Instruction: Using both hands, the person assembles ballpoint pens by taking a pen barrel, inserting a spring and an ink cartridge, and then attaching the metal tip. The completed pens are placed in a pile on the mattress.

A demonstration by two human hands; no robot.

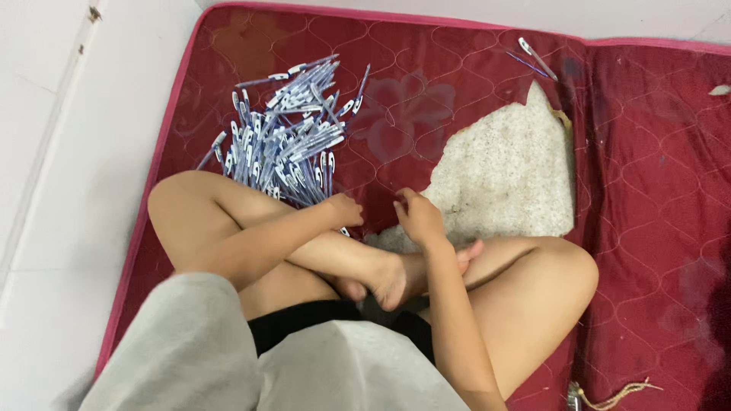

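Dozens of blue-and-white pens (285,133) are lying in one loose heap on the red quilted mattress (647,190), too many and too overlapped to count; each is showing a pale barrel with a darker blue end. Two more pens (534,59) are lying apart near the mattress's far edge, well away from the heap. One person is sitting cross-legged, knees spread, bare feet tucked together at the middle. Left hand (344,209) is resting closed at the near edge of the heap, fingers curled, touching the nearest pens; whether it is pinching one I cannot tell. Right hand (417,217) is hovering just beside it, fingers bent inward, thumb and fingertips drawn close as if nipping something small, the item itself too small to make out. One torn patch (510,175) in the cover is exposing whitish padding just beyond the right hand. One frayed cord (613,396) is lying at the near right corner. White floor (61,190) is bordering the mattress on the left.
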